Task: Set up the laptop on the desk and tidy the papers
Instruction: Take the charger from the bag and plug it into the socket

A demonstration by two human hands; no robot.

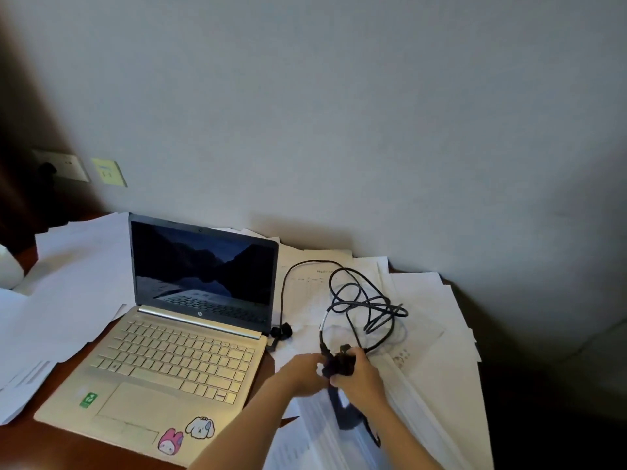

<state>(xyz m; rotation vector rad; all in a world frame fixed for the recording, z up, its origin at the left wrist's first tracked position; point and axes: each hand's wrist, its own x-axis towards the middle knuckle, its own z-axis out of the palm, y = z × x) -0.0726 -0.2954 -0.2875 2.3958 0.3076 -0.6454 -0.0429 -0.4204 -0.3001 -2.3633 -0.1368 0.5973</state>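
The step in hand looks like powering the laptop, not yet the paperwork. The laptop [176, 354] sits open on the table [64, 449], left of centre, its screen dim with a mountain wallpaper and its lid towards the wall. Loose papers [78, 283] lie spread under and around it on both sides, unsorted.

Just right of the laptop, a black charger cable [359, 300] lies in a loose tangle on top of the sheets. One strand loops back to a dark lump at the laptop's right hinge corner. Whether that end is seated in a port cannot be told.

Both hands meet near the front of the tangle on a black plug piece [339, 362]. The left hand [305, 371] pinches it from the left with curled fingers. The right hand [361, 376] wraps around it from the right, thumb on top. A darker block [344, 415], probably the adapter, lies on the papers below the right wrist.

The next move likely calls for freeing the lead from its loops without dragging sheets along. The plug end would then go across, behind or over the laptop, to the wall sockets [69, 167] at far left. Enough slack is needed for that reach. The papers wait for gathering and squaring into a stack.
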